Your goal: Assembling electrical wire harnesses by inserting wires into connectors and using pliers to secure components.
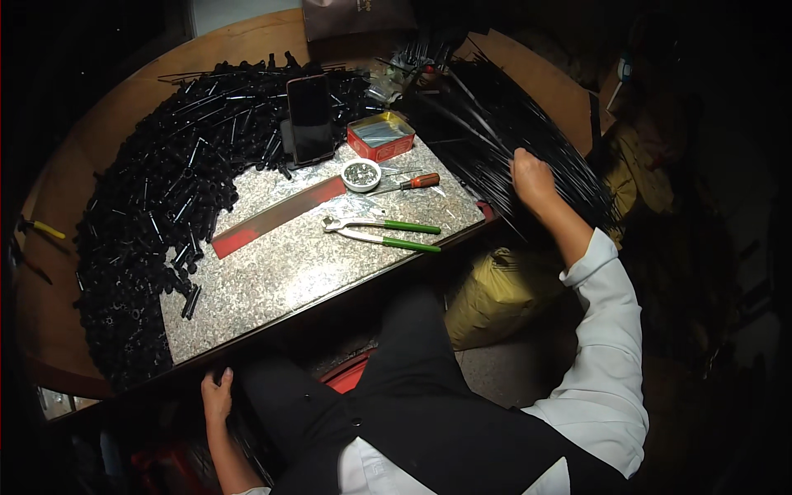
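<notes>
My right hand point(532, 177) is closed over the pile of thin black rods point(569, 165) at the right of the table. A few rods point(478, 120), smeared by motion, slant up and left from its fingers. Low at the left, beside the table's front edge, my left hand point(217, 398) has its thumb and fingers apart, with nothing visible in it. End-cutting pincers point(384, 233) with green handles lie on the speckled stone slab point(272, 289). Behind them are an orange-handled screwdriver point(421, 181) and a white bowl point(360, 175) of small metal bits.
Short black tubular parts point(165, 190) are heaped along the slab's left and far sides. A phone point(311, 120) stands beside a red tin point(381, 136) of thin metal pieces. A red-ended metal bar point(280, 217) lies across the slab. Under the table's right side sits a yellow sack point(495, 297).
</notes>
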Motion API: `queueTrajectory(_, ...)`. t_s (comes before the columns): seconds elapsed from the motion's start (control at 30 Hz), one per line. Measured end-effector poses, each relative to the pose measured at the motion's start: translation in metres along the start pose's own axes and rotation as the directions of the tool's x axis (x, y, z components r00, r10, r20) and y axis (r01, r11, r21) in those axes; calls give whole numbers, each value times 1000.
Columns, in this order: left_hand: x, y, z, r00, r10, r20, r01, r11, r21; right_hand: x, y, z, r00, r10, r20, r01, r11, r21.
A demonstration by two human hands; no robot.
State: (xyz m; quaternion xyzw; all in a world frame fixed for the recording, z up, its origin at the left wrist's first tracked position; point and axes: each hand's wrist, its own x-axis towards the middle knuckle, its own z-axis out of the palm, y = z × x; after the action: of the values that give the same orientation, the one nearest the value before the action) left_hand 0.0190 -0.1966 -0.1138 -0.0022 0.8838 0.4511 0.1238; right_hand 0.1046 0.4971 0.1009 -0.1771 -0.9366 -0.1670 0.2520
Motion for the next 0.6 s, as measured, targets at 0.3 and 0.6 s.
queueTrajectory(0.3, -5, 19, 6, 998, 41, 39, -43, 999, 34, 51, 27, -9, 967, 169, 188, -188, 979, 83)
queueTrajectory(0.6, -4, 19, 8, 999, 26, 45, -28, 999, 36, 74, 43, -1, 940, 325, 105, -334, 939, 84)
